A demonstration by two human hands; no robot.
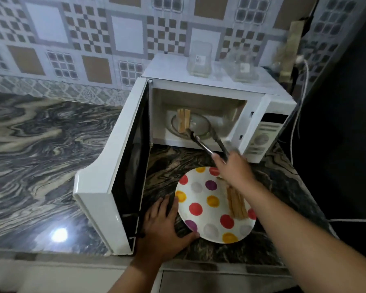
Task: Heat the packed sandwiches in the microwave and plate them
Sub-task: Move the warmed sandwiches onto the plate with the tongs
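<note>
The white microwave stands with its door swung wide to the left. Inside, a sandwich stands on edge on the glass turntable. My right hand grips metal tongs that reach into the cavity, their tips at the sandwich's lower corner. In front of the microwave lies a polka-dot plate with another sandwich on its right side, partly hidden by my right forearm. My left hand rests on the counter and touches the plate's left rim, thumb under its edge.
Two clear glass jars stand on top of the microwave. A white cable hangs at the right beside a dark surface. The marbled counter stretches to the left, with a patterned tile wall behind.
</note>
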